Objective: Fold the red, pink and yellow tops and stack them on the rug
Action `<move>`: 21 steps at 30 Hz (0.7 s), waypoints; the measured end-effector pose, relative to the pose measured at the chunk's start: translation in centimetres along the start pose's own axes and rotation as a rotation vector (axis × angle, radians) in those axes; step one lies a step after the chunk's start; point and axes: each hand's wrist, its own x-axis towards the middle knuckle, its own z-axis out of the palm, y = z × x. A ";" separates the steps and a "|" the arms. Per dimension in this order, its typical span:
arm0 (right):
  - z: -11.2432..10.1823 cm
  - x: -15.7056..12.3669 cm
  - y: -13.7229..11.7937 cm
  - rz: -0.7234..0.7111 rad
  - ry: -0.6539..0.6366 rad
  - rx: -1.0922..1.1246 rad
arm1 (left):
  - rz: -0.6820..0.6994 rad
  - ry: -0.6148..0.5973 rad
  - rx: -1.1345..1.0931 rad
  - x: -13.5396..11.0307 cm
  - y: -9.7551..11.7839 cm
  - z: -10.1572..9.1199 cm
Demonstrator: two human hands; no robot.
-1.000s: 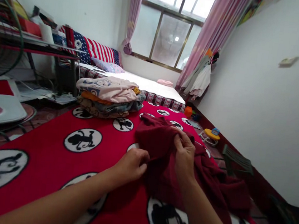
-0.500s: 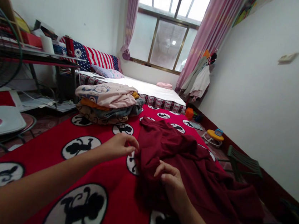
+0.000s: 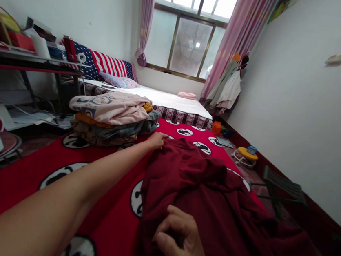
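A dark red garment (image 3: 211, 198) lies spread and rumpled on a red blanket (image 3: 115, 179) printed with black monkey figures in white circles. My left hand (image 3: 157, 139) is stretched far forward and pinches the garment's far corner. Near the bottom of the view, my right hand (image 3: 176, 241) grips the near edge of the same cloth, fingers curled into it.
A pile of folded clothes (image 3: 110, 117) with a pink piece on top sits just left of my left hand. Behind it are a bed (image 3: 173, 101), a flag-patterned pillow (image 3: 104, 63) and a window. A cluttered shelf (image 3: 28, 52) stands at left; toys (image 3: 246, 153) lie along the right wall.
My left hand has reached forward along the garment's edge to its far corner. My right hand has drawn back toward me, pulling the cloth out flatter and longer.
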 end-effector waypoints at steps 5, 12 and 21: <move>-0.3 0.2 -0.2 -0.071 -0.095 -0.041 | 0.008 -0.133 0.041 2.7 -0.7 -0.1; 1.0 -0.7 1.0 -0.004 0.050 0.058 | 0.004 -0.180 0.039 2.4 0.1 -0.9; 0.0 0.8 -0.8 0.042 0.052 0.069 | -0.118 0.124 0.017 3.7 -0.2 -4.7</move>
